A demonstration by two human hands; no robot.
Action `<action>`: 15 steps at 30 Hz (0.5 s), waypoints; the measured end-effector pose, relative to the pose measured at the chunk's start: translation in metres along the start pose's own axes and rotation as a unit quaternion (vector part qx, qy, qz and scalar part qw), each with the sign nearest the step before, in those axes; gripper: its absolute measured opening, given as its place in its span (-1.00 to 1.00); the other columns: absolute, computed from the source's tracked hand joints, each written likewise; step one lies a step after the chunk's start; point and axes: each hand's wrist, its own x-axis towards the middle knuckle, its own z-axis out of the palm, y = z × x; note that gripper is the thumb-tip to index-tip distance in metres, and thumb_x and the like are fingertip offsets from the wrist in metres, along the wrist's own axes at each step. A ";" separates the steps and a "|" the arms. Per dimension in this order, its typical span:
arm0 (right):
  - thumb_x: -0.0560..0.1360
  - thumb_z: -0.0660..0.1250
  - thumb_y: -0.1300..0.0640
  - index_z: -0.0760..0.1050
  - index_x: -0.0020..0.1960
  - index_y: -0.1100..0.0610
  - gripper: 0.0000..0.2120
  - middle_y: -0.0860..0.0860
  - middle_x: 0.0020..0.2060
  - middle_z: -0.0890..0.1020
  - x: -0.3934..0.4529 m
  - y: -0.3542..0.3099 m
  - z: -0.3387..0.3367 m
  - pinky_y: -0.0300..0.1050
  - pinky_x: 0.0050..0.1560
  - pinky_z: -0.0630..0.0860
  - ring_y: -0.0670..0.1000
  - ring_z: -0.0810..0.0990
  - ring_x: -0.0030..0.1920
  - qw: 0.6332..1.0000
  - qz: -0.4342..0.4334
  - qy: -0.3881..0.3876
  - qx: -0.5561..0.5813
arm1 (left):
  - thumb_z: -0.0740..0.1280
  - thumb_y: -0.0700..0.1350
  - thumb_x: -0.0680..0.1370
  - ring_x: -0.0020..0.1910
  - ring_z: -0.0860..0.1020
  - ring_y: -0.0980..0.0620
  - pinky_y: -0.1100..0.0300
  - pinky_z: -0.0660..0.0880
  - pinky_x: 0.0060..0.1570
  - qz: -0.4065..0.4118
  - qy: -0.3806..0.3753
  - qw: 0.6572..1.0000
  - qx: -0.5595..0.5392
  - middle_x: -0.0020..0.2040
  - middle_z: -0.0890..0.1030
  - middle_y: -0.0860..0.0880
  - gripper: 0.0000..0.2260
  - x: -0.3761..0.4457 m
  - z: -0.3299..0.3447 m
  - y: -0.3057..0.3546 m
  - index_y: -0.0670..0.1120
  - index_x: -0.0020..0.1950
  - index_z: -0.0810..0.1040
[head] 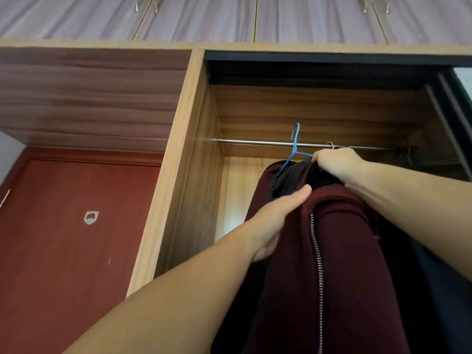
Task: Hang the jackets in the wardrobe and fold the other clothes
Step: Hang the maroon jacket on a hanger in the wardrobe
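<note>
Maroon zip-up jacket (339, 251) fills the lower centre-right of the frame, draped on a blue wire hanger (293, 154) whose hook reaches up around the metal rail (255, 142) inside the open wardrobe bay (201, 175). Whether the hook rests on the rail or sits just in front of it we cannot tell. A silver zipper runs down the jacket front; a dark lining shows at the collar.

We note the left hand (273, 223) at centre frame, thumb laid flat along the jacket's shoulder, fingers curled under the fabric, holding it. The right hand (332, 164), upper right of centre, grips the collar top just beside the hanger's neck, knuckles bent.

A second, pale hook (331, 145) sits on the rail behind the right hand. Dark garments (434, 290) hang at lower right. A red door (76, 251) occupies lower left; purple-grey cupboard doors (204, 16) run across the top.
</note>
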 end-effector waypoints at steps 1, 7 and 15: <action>0.55 0.22 0.21 0.48 0.31 0.29 -0.64 0.22 0.28 0.53 0.010 0.002 0.009 -0.22 -0.28 0.35 0.21 0.49 0.30 1.000 -0.010 0.001 -0.012 | 0.40 0.21 0.45 0.21 0.59 -0.02 0.05 0.46 0.31 -0.010 -0.002 1.000 0.004 0.19 0.65 -0.06 -0.45 0.002 -0.008 -0.007 -0.06 0.34 0.55; 0.57 0.12 0.19 0.52 0.13 0.26 -0.73 0.16 0.09 0.58 0.076 0.016 0.061 -0.17 -0.09 0.32 0.12 0.48 -0.06 0.999 -0.028 0.001 -0.041 | 0.43 0.40 0.29 0.14 0.62 0.12 0.07 0.46 0.29 0.063 0.086 0.984 0.144 0.12 0.67 0.14 -0.39 0.047 -0.040 -0.046 0.13 0.23 0.56; 0.58 0.15 0.17 0.46 -0.14 0.22 -0.80 0.18 0.19 0.57 0.155 0.034 0.107 -0.08 0.05 0.42 0.20 0.55 0.18 0.998 -0.064 -0.004 0.021 | 0.16 0.35 0.53 0.29 0.43 0.17 0.24 0.28 0.23 0.116 0.211 0.932 0.272 0.32 0.47 0.22 -0.44 0.119 -0.058 -0.069 0.16 0.48 0.28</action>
